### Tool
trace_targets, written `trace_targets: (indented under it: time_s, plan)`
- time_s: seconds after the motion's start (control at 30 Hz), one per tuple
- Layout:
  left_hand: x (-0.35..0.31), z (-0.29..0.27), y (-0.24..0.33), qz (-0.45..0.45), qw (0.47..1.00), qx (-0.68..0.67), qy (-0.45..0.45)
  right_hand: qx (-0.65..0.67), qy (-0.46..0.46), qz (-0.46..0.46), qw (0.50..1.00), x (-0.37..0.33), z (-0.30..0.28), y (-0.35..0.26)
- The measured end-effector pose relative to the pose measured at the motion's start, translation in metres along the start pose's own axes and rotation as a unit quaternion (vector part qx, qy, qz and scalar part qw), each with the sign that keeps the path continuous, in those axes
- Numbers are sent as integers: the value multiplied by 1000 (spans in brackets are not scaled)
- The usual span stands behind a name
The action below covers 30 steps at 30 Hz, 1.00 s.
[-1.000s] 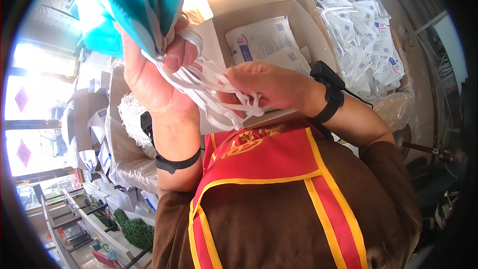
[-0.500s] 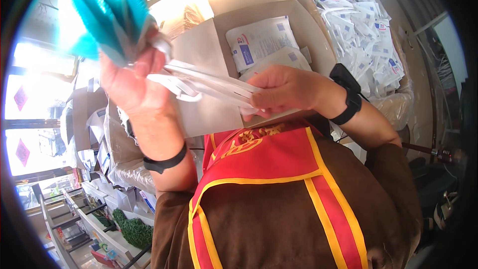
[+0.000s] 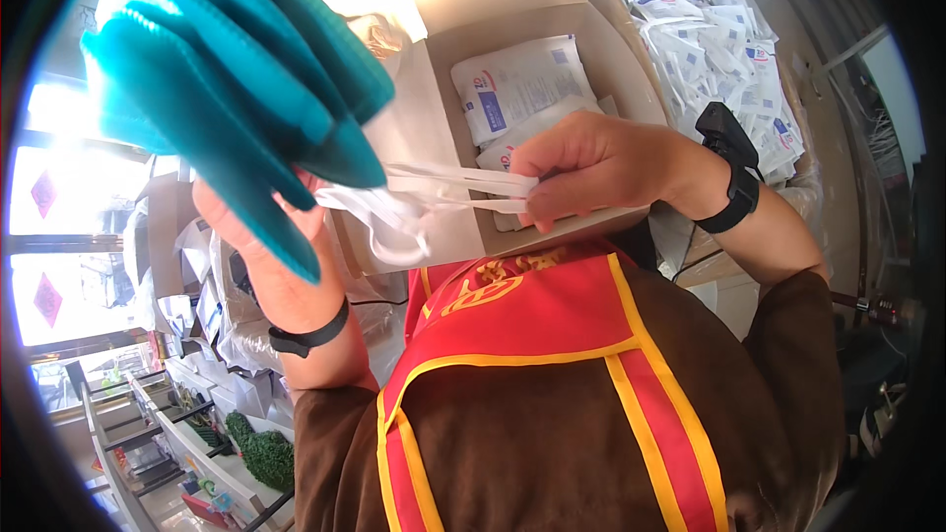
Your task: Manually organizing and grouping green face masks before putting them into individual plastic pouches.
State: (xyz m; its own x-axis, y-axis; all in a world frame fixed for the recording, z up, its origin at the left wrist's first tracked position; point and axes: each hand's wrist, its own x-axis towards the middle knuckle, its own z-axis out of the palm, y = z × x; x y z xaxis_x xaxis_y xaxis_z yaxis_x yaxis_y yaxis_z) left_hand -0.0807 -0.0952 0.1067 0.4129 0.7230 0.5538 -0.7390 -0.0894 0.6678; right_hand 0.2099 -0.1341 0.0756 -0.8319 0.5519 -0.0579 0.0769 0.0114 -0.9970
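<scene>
A bunch of teal, soft-looking flat pieces with stitched edges (image 3: 266, 69) fans out at the upper left, in front of my left hand (image 3: 222, 217). That hand is closed on the bunch at its lower part, though most of its fingers are hidden behind the teal flaps. White straps (image 3: 453, 177) run from the bunch across to the right, some hanging in loose loops. My right hand (image 3: 591, 172) pinches their far ends between thumb and fingers, holding them stretched above the open cardboard box (image 3: 448, 227).
Inside the box lie white printed packets (image 3: 522, 84). Farther right, a plastic-lined carton (image 3: 793, 207) holds many small white packets (image 3: 709, 59). Cardboard and plastic wrapping (image 3: 246, 335) stand by my left forearm, with a shelf (image 3: 148, 424) and green plants (image 3: 266, 458) beyond.
The teal bunch has swung down and rightward over my left hand, its flaps now pointing lower. My right hand has shifted slightly right, still gripping the straps.
</scene>
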Motion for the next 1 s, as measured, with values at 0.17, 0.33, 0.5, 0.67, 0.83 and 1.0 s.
trace_targets:
  time_s: [0.17, 0.33, 0.5, 0.67, 0.83, 1.0]
  plan:
    - [16, 19, -5, -68, 988, 122, 59, 222, 83, -17, 971, 13, -1, -2]
    - [25, 34, -28, -9, 993, -122, 2, 217, 118, -66, 967, 36, 2, 5]
    - [30, 45, -28, 10, 989, -146, 32, 165, 140, -38, 975, 53, 6, 21]
    - [32, 47, -29, 23, 981, -181, 69, 292, 74, -15, 953, 57, 17, 34]
    - [29, 42, -29, 5, 974, -206, 98, 318, 35, 1, 947, 53, 22, 33]
    - [28, 23, -22, -10, 979, -167, 121, 209, 6, -19, 978, 48, 24, 28]
